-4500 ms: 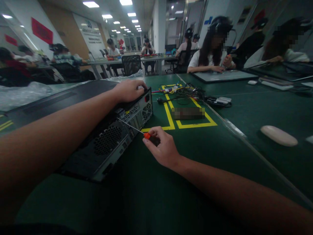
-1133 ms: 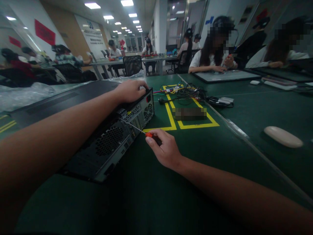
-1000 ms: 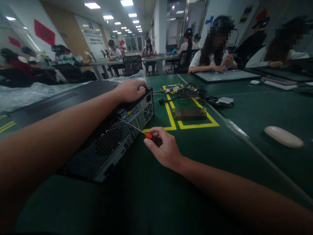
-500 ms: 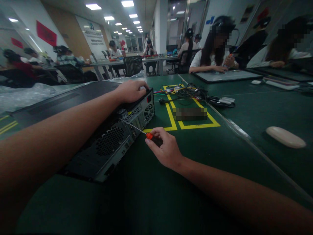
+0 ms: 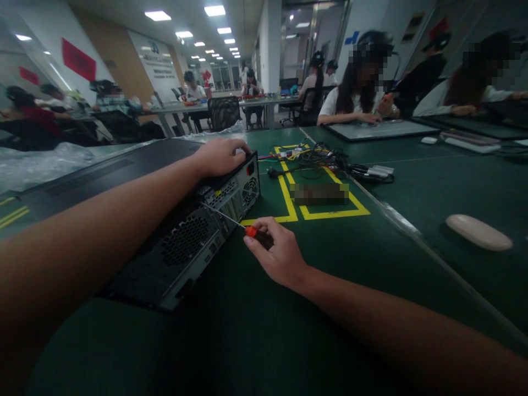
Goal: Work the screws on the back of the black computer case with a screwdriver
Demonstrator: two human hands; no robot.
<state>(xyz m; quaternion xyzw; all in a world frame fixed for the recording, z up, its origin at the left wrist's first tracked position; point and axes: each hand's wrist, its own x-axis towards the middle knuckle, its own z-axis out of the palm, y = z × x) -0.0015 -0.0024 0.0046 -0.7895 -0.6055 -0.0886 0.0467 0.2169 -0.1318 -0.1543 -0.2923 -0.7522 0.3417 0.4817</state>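
Observation:
A black desktop computer case [image 5: 136,157] lies on the green table with its back panel [image 5: 185,242] turned toward me. My left hand [image 5: 220,157] presses on top of the case near the far corner, fingers curled at its edge and partly hidden. Between the thumb and fingers of my right hand [image 5: 282,253] is a screwdriver [image 5: 259,237] with an orange and dark handle. Its thin shaft slants up and left, the tip meeting the back panel around the upper edge; whatever sits right under the tip is too small to make out.
Tangled cables [image 5: 322,157] lie beyond the case, beside yellow tape [image 5: 338,212] and a blurred-out dark object [image 5: 319,194]. A pale oval case [image 5: 478,232] rests at the right. Clear plastic wrap [image 5: 45,165] is at the left. Co-workers sit across the table, one behind a flat panel [image 5: 379,128].
Both hands keep nearly the same place, the screwdriver tip still at the back panel. The view has shifted very slightly.

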